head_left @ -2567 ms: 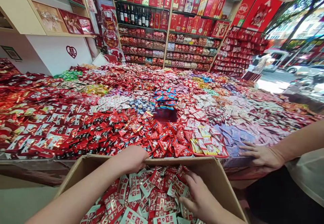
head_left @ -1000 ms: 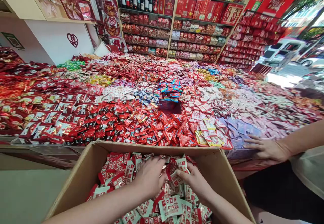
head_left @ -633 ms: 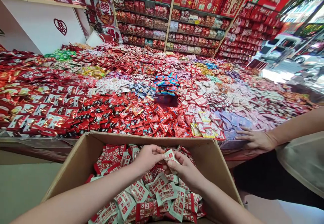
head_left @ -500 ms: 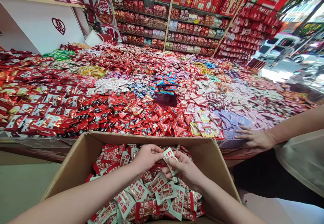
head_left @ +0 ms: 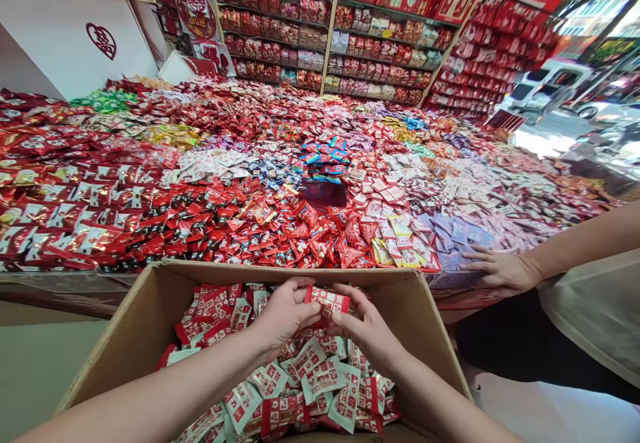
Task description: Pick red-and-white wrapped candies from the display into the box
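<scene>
Over the cardboard box (head_left: pixel 117 336), a small red-and-white wrapped candy packet (head_left: pixel 327 301) lies between my two hands. My left hand (head_left: pixel 286 315) pinches its left end between thumb and fingers. At the right end, the thumb and fingertips of my right hand (head_left: pixel 369 328) close around the packet. Beneath them the box holds many similar packets, some with pale green ends (head_left: pixel 323 377) and others with red ends (head_left: pixel 283 413). My forearms cover part of the box's contents.
Behind the box spreads a wide display of wrapped sweets (head_left: pixel 220 223). Stocked shelves (head_left: pixel 327 43) stand at the back. On the right, another person's hand (head_left: pixel 505 269) rests by purple packets (head_left: pixel 457 233). Beyond lies a street with a white vehicle (head_left: pixel 543 86).
A pale packet was held upright mainly in my right hand; now a red-and-white face lies level between both hands. Whether it is the same packet turned over, I cannot tell.
</scene>
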